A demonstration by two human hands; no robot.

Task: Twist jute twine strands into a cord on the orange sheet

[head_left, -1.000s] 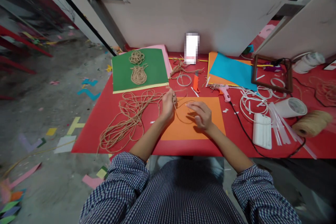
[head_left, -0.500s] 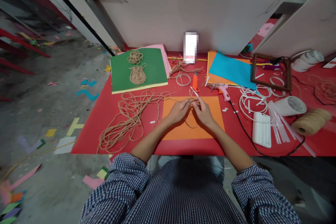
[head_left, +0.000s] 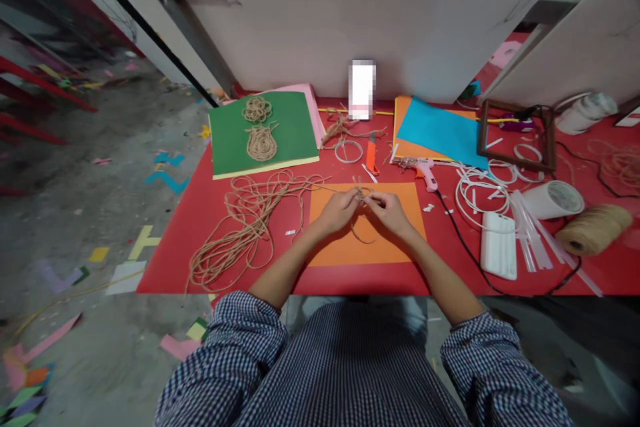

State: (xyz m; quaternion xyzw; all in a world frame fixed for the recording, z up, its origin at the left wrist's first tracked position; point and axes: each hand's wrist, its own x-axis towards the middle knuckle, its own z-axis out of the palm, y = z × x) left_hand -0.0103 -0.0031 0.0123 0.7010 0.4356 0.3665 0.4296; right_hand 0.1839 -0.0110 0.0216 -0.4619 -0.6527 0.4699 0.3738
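Note:
Over the orange sheet (head_left: 370,253), my left hand (head_left: 341,211) and my right hand (head_left: 389,213) meet, both pinched on a small piece of brown twine (head_left: 358,191). A curved tail of the twine hangs below the fingers. The fingertips partly hide the piece. To the left lies a loose heap of twine (head_left: 250,227), with a strand running toward my left hand. Two twine coils, one round (head_left: 257,109) and one larger (head_left: 261,143), rest on the green sheet (head_left: 295,127). An orange cutter (head_left: 371,155) lies beyond my hands.
A pink glue gun (head_left: 427,173) with a black cord, white tubing (head_left: 467,197), a white power bank-like case (head_left: 499,247) and a twine spool (head_left: 593,230) are at right. Behind them sit blue paper (head_left: 443,131) and a brown frame (head_left: 550,140). A blurred phone-like rectangle (head_left: 362,89) stands at the back.
My right hand's fingers have shifted slightly left and down, closer to my left fingertips. The twine piece has moved slightly left. Both hands still hold it.

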